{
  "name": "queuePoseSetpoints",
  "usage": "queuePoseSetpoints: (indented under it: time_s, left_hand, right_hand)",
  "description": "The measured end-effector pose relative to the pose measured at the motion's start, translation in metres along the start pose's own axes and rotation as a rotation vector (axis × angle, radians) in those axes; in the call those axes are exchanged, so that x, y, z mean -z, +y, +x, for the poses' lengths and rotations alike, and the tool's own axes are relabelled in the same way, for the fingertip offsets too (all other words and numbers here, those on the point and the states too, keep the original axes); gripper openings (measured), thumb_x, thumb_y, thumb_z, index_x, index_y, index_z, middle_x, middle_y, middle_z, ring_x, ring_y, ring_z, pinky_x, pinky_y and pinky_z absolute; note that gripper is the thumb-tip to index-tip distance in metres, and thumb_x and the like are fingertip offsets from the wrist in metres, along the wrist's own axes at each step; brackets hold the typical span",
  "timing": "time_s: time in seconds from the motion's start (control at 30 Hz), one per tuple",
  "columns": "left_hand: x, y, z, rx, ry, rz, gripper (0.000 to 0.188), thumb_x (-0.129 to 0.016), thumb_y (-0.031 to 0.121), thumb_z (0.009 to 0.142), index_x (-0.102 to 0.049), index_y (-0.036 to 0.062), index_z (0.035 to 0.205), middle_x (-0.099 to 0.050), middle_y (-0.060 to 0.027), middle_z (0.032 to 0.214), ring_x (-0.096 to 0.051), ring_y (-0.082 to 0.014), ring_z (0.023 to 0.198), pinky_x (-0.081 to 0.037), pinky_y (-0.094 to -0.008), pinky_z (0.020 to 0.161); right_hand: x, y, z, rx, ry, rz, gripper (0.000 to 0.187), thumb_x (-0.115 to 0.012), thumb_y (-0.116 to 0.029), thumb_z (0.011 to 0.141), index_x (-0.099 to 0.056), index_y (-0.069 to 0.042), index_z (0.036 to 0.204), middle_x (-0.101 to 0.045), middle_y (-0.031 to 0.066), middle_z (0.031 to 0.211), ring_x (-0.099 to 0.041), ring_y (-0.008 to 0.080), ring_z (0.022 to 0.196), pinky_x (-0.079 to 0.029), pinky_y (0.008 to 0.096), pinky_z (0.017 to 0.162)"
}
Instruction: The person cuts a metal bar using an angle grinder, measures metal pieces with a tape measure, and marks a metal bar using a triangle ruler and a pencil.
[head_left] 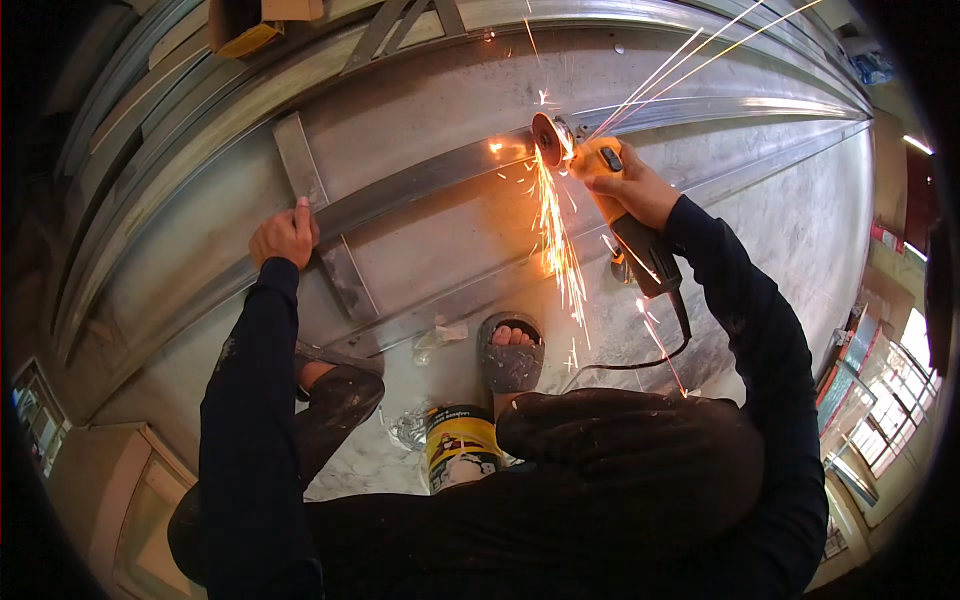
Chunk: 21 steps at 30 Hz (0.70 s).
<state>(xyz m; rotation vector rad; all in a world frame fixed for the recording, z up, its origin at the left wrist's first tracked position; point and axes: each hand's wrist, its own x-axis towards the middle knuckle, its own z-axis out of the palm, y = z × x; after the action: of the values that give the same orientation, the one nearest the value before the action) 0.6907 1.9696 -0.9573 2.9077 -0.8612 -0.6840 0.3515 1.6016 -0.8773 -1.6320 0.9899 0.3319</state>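
1. Long metal strips [200,130] lay across the far left of the room's grey floor [430,240], with an open cardboard box [245,40] beyond them.
2. Between the person and those strips ran a long metal bar [420,180], left to right, crossing 1 short crosspiece [296,158] on the left.
3. I saw the left hand [284,237] clasping the bar beside that crossing.
4. Well to its right, the right hand [640,190] was wrapped around an angle grinder [610,207], its disc [546,140] at the bar.
5. Sparks [560,240] poured toward the near side; a few streaks flew far right.
6. By my judgement, the grinding was under way and unfinished: contact was made, but I saw no separated piece. How deep the disc had bitten, and so how much was left, I couldn't tell through the glare.
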Motion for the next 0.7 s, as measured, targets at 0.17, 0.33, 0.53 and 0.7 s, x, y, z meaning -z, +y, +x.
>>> queuePoseSetpoints:
  time_s: [0.17,0.33,0.53,0.7]
  left_hand:
    - [-0.004,-0.007,0.001,-0.014,0.03,0.014,0.059,-0.038,0.054,0.097,-0.069,0.0197,0.06,-0.068,-0.0123,0.069,-0.066,-0.0368,0.075,-0.051,-0.047,0.071]
    - [-0.002,-0.004,0.001,-0.005,0.038,0.007,0.059,-0.037,0.053,0.097,-0.069,0.0199,0.059,-0.068,-0.0117,0.069,-0.066,-0.0361,0.074,-0.05,-0.0473,0.07]
    - [-0.002,-0.001,0.001,-0.025,0.022,-0.022,0.059,-0.037,0.053,0.096,-0.069,0.0205,0.06,-0.068,-0.0122,0.069,-0.066,-0.0361,0.073,-0.05,-0.0465,0.07]
    - [-0.008,-0.008,0.003,-0.013,0.069,0.046,0.057,-0.038,0.054,0.096,-0.071,0.0192,0.064,-0.068,-0.0144,0.071,-0.066,-0.0379,0.074,-0.05,-0.0485,0.07]
  right_hand:
    - [-0.001,-0.016,-0.005,0.001,0.007,-0.157,0.074,-0.073,-0.035,0.084,-0.036,-0.002,0.138,-0.059,0.0135,0.117,-0.059,0.022,0.103,-0.047,0.0313,0.09]
    - [0.003,-0.004,-0.003,-0.09,-0.011,-0.161,0.076,-0.073,-0.04,0.084,-0.036,0.0,0.137,-0.06,0.0157,0.117,-0.06,0.0231,0.106,-0.048,0.0323,0.09]
    - [0.003,-0.001,0.003,-0.047,-0.001,-0.002,0.078,-0.076,-0.037,0.082,-0.036,0.001,0.137,-0.06,0.0167,0.117,-0.059,0.0232,0.107,-0.048,0.0336,0.09]
    - [-0.002,-0.006,0.002,0.017,0.034,-0.142,0.079,-0.075,-0.039,0.083,-0.036,0.003,0.136,-0.061,0.0184,0.113,-0.061,0.0255,0.103,-0.048,0.0331,0.09]
